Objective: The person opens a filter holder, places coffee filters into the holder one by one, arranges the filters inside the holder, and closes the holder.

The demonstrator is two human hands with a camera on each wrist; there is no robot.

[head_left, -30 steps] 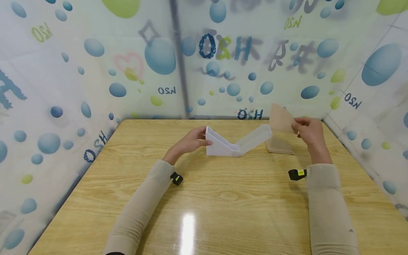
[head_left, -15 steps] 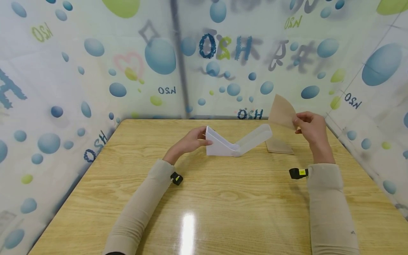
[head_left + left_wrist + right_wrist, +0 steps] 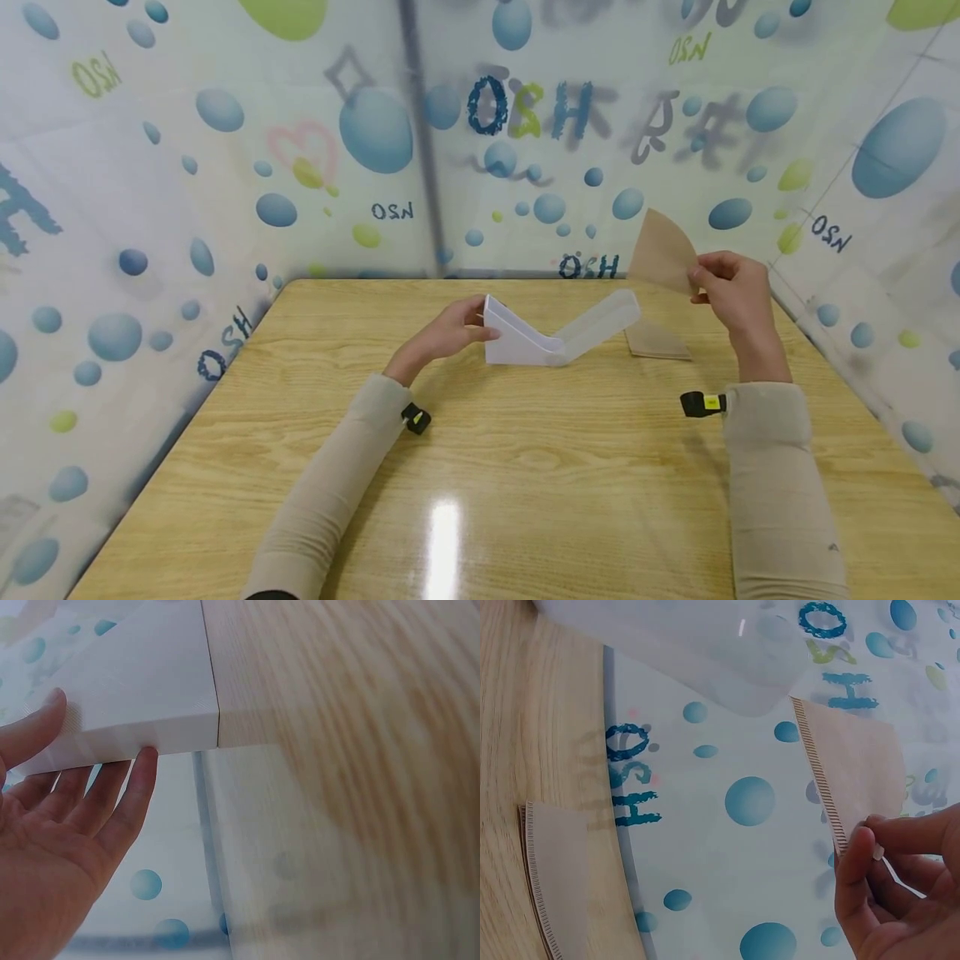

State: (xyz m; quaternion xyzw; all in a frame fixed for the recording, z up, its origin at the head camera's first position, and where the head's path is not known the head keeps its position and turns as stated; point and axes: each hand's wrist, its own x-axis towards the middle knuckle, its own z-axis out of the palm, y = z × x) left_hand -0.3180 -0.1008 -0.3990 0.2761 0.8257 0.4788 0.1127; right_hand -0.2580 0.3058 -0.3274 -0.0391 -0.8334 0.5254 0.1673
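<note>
Thin tan paper filter with a ridged seam (image 3: 662, 252) is up in the air toward the far right corner of the wood-grain table (image 3: 480, 450). The right hand (image 3: 737, 292) has it by 1 edge, fingers closed to a tight pinch with just the paper between them.

Key thing here imo: the paper sticks out to the left of those fingers, its free end up and left, so it sits between the right hand and the raised translucent plastic lid (image 3: 600, 325). Its lower left corner is right by the lid's tip, can't tell if they touch.

That lid slants up rightward off a white plastic wedge-shaped box (image 3: 517, 340), long axis pretty much along the table's far edge. Left hand (image 3: 450, 329) grips the box's left end, thumb on the near face, other fingers round the end. So the right hand's way closer to the lid.

Small tan paper stack (image 3: 658, 343) lies on the table, just right of the lid.
</note>
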